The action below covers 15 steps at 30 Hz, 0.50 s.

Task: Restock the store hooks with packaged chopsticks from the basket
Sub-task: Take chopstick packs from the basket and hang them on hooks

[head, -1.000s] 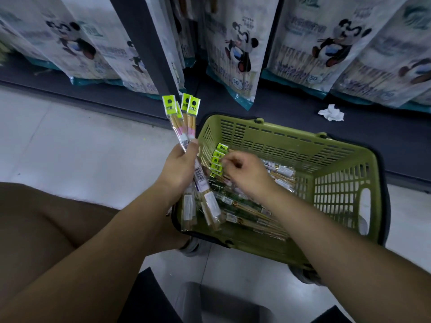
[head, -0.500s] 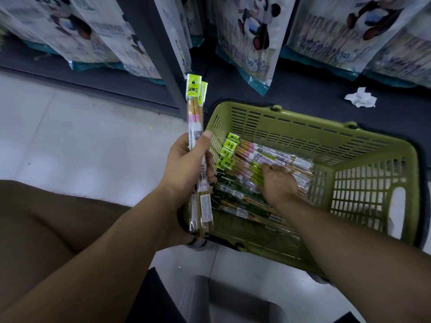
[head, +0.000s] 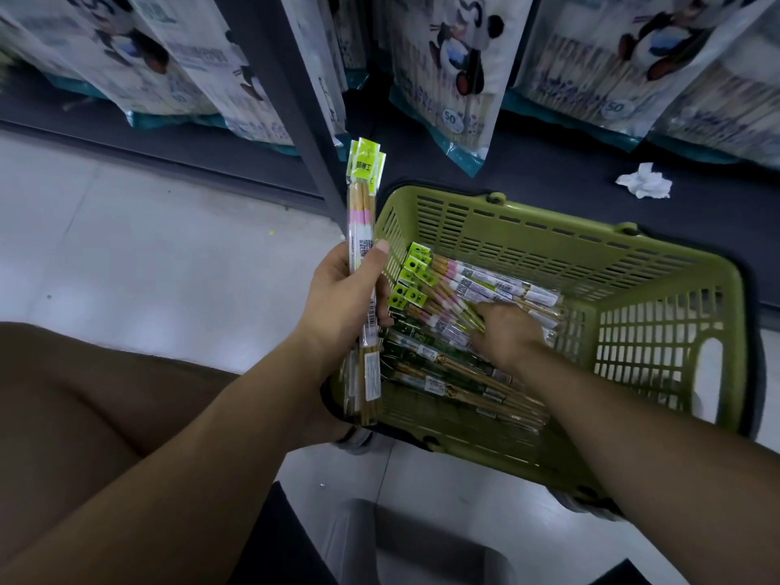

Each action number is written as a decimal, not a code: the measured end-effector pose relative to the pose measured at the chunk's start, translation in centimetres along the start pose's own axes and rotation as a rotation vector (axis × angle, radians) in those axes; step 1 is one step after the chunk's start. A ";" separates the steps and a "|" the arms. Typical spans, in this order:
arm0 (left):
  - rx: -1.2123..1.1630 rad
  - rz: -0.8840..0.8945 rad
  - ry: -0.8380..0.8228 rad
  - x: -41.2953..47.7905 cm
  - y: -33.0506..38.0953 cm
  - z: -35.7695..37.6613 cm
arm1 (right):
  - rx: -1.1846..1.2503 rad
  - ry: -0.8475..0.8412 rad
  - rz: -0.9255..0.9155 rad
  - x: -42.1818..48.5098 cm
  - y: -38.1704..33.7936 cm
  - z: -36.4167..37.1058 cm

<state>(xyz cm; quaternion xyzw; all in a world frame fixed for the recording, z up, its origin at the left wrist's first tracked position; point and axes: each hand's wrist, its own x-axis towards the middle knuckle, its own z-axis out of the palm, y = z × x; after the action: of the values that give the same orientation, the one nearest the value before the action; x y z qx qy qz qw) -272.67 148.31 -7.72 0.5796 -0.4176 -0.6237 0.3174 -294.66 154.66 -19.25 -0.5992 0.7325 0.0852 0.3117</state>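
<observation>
Bundle of packaged chopsticks (head: pixel 362 213): several slim clear-film sleeves stacked flat and held roughly upright at the near-left corner of the basket. Lime-green card headers at the top, pale wooden sticks with a pink and white band below, barcode labels further down.

Left hand (head: pixel 344 301) wrapped round the middle of the bundle, thumb (head: pixel 375 257) pressed across the front, fingers curled behind.

Right hand (head: pixel 506 337) down inside the basket, lying on the loose packs, fingertips pointing left. Motion-blurred; cannot tell whether it pinches a pack or only touches them.

Loose lime-header packs (head: pixel 460 285) lie fanned in the far half of the basket, headers toward the left wall. Darker green-sleeved packs (head: pixel 439 371) lie nearer, slanted across the bottom.

Basket (head: pixel 658 327): olive-green moulded plastic, slotted lattice walls, oval handhold in the right wall, standing on a pale glossy tiled floor (head: pixel 147 268).

Behind it, a dark shelf base (head: pixel 548 175) with a crumpled white tissue (head: pixel 644 186) on it. Hanging above, large glossy bags with a panda print (head: pixel 451 78), teal bottom edges. Dark metal upright (head: pixel 287 99) between bays.
</observation>
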 end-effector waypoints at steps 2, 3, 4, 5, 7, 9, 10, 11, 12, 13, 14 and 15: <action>0.054 -0.013 0.003 0.1 0.0 0.1 | 0.219 0.033 -0.030 -0.6 -0.6 -1.3; 0.095 -0.020 0.008 0.0 -0.1 0.2 | 0.361 0.070 -0.045 -1.1 -1.3 -2.1; 0.133 -0.021 0.017 0.0 -0.1 0.3 | 0.492 0.112 -0.078 -1.5 -2.2 -3.1; 0.155 -0.017 0.032 0.0 -0.1 0.4 | 0.588 0.157 -0.119 -2.1 -3.5 -4.1; 0.155 -0.003 0.059 -0.2 0.1 0.8 | 0.739 0.194 -0.197 -3.3 -6.3 -5.8; 0.159 0.012 0.068 -0.3 0.4 1.1 | 0.843 0.214 -0.279 -4.6 -9.0 -6.9; 0.169 0.027 0.059 -0.4 0.6 1.1 | 0.845 0.236 -0.319 -5.0 -10.0 -7.2; 0.175 0.039 0.045 -0.5 0.9 1.1 | 0.813 0.256 -0.347 -5.3 -10.7 -7.4; 0.177 0.046 0.034 -0.6 1.2 1.1 | 0.749 0.272 -0.367 -5.5 -11.1 -7.5; 0.168 0.045 0.029 -0.6 1.4 1.0 | 0.682 0.276 -0.384 -5.7 -11.4 -7.8; 0.157 0.045 0.026 -0.6 1.7 0.9 | 0.647 0.253 -0.391 -5.7 -11.4 -8.0; 0.148 0.050 0.024 -0.6 1.9 0.8 | 0.636 0.218 -0.404 -5.7 -11.3 -8.2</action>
<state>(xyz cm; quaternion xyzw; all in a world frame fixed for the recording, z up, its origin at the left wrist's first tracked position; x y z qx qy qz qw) -273.51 148.09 -5.75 0.5984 -0.4733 -0.5756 0.2943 -286.57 152.23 -6.77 -0.6104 0.6183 -0.2733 0.4127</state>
